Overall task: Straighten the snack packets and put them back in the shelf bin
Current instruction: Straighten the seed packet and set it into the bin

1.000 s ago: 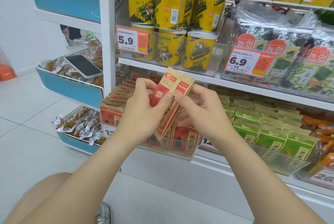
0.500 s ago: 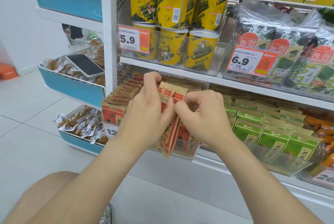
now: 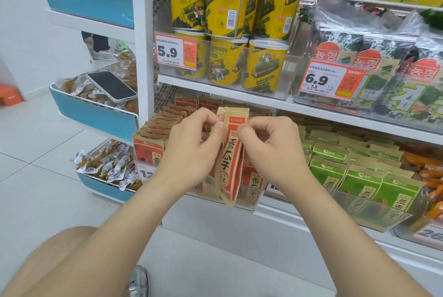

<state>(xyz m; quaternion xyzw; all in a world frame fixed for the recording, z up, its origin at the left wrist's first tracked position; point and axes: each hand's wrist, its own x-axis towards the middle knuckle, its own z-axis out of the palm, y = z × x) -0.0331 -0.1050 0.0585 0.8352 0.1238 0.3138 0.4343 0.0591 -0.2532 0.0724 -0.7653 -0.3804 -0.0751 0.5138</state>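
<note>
**Red packets squared up at the bin's edge**

We hold a small stack of red snack packets (image 3: 231, 160) upright between both hands. Our left hand (image 3: 191, 150) is curled round the stack's left edge, and our right hand (image 3: 271, 150) pinches the right edge near the top, fingers bent. The stack's lower end hangs in front of the clear shelf bin (image 3: 249, 200), past its front wall and not yet inside.

The risk, as we judge it, lies in a grip set high on slick packets: one could slide out of the stack and drop to the floor (image 3: 36, 176). On the way in, the bottom corners could catch the bin's front wall and crumple. They could also knock askew the row of red packets (image 3: 153, 133) already standing to the left.
</note>
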